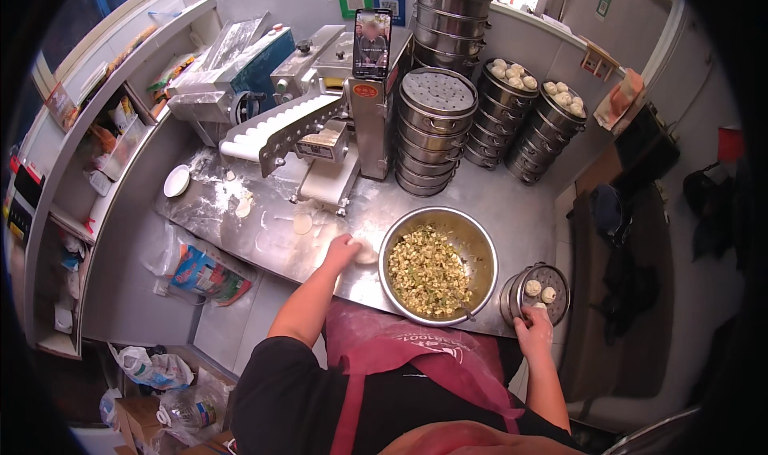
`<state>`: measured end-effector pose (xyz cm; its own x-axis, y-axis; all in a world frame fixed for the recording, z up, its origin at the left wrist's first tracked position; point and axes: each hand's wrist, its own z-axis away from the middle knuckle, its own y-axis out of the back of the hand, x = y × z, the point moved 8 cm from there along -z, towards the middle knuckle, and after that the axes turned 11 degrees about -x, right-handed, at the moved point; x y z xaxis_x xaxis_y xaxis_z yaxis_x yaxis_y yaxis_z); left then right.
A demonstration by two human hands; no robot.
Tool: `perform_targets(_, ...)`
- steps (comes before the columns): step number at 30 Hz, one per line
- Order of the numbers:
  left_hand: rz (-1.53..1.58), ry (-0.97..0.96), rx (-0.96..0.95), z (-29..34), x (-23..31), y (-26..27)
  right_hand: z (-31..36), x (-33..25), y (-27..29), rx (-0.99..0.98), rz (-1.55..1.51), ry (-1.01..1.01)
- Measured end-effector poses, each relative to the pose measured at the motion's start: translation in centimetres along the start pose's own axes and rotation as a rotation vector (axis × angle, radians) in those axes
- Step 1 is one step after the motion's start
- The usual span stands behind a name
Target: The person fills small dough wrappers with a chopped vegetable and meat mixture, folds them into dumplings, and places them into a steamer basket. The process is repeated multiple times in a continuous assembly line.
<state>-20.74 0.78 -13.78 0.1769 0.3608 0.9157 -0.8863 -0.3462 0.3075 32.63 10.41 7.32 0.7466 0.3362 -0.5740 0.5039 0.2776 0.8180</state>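
Observation:
My left hand (342,252) is over the steel table, its fingers closed at the edge of a pale round dough wrapper (366,253). Just right of that wrapper stands a wide steel bowl (486,251) of chopped filling (428,271), with a utensil handle at its lower rim. Over at the right, my right hand (534,329) pinches a white bun (538,309) at the near edge of a round steamer tray (554,277). Two other filled buns (548,295) sit on that tray. Another flat wrapper (302,224) lies on the floured table, left of my left hand.
A dough machine with a roller conveyor (280,131) stands at the back, a phone (372,45) mounted on it. Tall steel steamer stacks (432,139) rise behind the bowl; two carry buns (564,97). A white dish (177,181) lies far left, near shelves (120,155).

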Motion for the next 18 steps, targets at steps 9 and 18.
perform_targets(9,1.236,-0.03,0.163,1.9,2.0,4.4,9.4,4.8,7.3,0.072,0.194,-0.207)
perform_targets(18,1.543,0.041,0.222,6.9,6.7,1.2,16.1,8.2,2.6,0.013,0.033,-0.475)
